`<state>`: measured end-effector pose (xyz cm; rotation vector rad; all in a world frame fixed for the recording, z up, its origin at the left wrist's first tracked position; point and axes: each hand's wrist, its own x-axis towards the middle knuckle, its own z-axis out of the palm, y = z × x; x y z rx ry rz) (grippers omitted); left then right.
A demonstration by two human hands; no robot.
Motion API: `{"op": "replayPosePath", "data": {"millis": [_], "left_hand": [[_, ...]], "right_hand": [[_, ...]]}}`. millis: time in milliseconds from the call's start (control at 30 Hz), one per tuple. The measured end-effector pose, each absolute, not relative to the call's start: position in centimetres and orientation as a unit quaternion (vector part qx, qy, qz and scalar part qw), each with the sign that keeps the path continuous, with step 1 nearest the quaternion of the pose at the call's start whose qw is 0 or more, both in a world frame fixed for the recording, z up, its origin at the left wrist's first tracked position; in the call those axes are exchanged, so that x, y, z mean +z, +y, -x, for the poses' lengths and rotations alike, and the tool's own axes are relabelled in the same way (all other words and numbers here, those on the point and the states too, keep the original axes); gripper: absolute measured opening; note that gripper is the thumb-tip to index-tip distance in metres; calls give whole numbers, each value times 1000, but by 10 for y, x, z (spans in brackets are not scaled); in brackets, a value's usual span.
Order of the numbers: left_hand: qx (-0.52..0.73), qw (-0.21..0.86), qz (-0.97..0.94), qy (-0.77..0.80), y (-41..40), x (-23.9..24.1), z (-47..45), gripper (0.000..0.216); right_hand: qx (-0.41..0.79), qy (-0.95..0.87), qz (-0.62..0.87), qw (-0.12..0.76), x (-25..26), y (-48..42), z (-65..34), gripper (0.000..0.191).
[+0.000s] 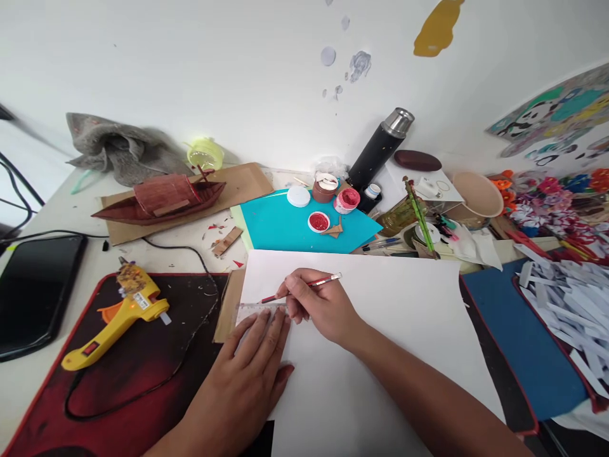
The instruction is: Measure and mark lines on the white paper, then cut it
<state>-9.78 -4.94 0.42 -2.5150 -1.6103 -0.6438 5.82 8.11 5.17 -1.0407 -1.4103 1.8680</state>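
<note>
A large white sheet of paper [390, 330] lies in front of me on the desk. My left hand [252, 362] lies flat, fingers stretched, pressing a clear ruler [254, 308] onto the sheet's left edge. My right hand [318, 308] pinches a red pencil [304, 285] whose tip touches the paper just above the ruler.
A yellow glue gun [114, 320] with its cord lies on a red-black mat [118, 368] at left, beside a black tablet [33, 285]. Behind are a brown model boat [162, 200], a teal sheet [285, 225] with red paint pots, a black flask [378, 149]. Paper strips [566, 304] pile at right.
</note>
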Motion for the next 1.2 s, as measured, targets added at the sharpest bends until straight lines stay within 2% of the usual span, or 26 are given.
{"op": "replayPosePath", "data": {"millis": [400, 1200], "left_hand": [[-194, 37, 823, -532, -52, 3, 99, 53], [-205, 29, 824, -527, -51, 6, 98, 52]], "right_hand": [[696, -557, 386, 237, 40, 85, -36, 48], [683, -577, 394, 214, 43, 84, -38, 36]]}}
